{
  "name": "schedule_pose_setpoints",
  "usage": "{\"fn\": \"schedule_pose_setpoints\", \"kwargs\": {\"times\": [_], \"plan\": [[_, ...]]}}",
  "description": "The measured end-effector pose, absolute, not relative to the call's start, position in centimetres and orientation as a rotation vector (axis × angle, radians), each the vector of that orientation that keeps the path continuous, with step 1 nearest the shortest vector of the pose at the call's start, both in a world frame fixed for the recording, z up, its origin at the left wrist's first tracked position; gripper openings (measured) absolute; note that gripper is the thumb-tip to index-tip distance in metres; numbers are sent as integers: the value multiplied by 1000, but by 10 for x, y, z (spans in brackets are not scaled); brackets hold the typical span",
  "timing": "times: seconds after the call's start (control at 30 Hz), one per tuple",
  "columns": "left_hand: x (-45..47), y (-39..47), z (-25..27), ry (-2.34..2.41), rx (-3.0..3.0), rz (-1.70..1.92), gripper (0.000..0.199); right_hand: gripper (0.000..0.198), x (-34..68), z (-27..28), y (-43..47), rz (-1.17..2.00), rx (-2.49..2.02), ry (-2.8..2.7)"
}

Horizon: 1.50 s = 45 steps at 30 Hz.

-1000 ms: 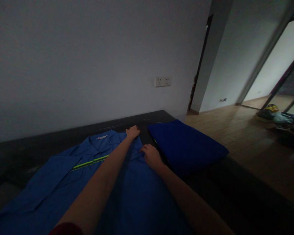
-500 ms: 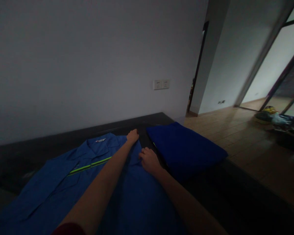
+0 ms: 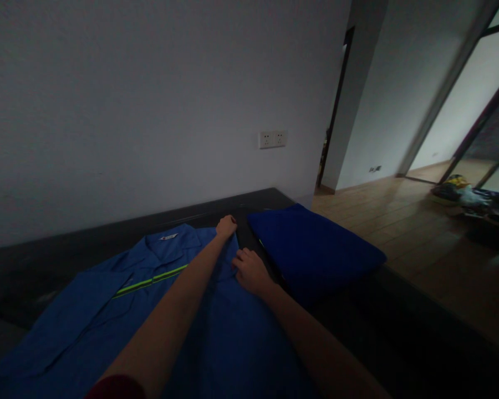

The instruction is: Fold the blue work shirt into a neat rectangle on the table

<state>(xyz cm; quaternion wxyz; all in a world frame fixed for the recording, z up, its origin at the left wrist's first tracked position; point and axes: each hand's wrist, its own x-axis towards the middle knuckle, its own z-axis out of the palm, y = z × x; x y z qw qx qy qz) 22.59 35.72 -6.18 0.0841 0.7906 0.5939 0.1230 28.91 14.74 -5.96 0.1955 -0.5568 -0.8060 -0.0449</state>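
A blue work shirt (image 3: 141, 260) with a collar and a yellow-green reflective stripe across the chest lies spread, front up, on a dark surface. My left hand (image 3: 226, 226) reaches across it and is closed on the shirt's shoulder edge at the far side. Nearer to me, my right hand (image 3: 251, 270) has its fingers curled and pinching the fabric by the sleeve's edge. Its fingertips are partly hidden. My forearms cover part of the chest and stripe. Just right of my hands rests a folded, darker blue garment (image 3: 316, 249), touched by neither hand.
The dark tabletop (image 3: 270, 195) meets a pale wall with a double power socket (image 3: 273, 139) above it. To the right, past the table's edge, is a wooden floor (image 3: 403, 210) with a heap of bags and other items (image 3: 469, 197) by glass doors.
My hands keep their hold on the shirt; the right one has shifted very slightly left. The shirt and folded garment lie as before, and the view has tilted a little.
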Motion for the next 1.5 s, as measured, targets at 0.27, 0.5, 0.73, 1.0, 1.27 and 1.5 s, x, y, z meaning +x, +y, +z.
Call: {"fn": "schedule_pose_setpoints", "kwargs": {"times": [0.27, 0.5, 0.73, 1.0, 1.27, 1.5], "plan": [[231, 336, -66, 1766, 2503, 556, 27, 16, 291, -65, 150, -73, -1583, -2207], [202, 327, -40, 1630, 2619, 534, 27, 34, 293, -66, 152, 70, -1637, -2019], [174, 271, -64, 1417, 2717, 307, 40, 40, 292, -58, 147, 74, -1701, -1903], [183, 246, -89, 1417, 2695, 245, 53, 48, 293, -67, 92, -90, -1821, -2115], [180, 234, -75, 1377, 2692, 555, 44, 42, 304, -72, 56, -15, -1811, -2202], [160, 204, -68, 888, 2753, 674, 31, 32, 317, -47, 12, 118, -1726, -2093]]}}
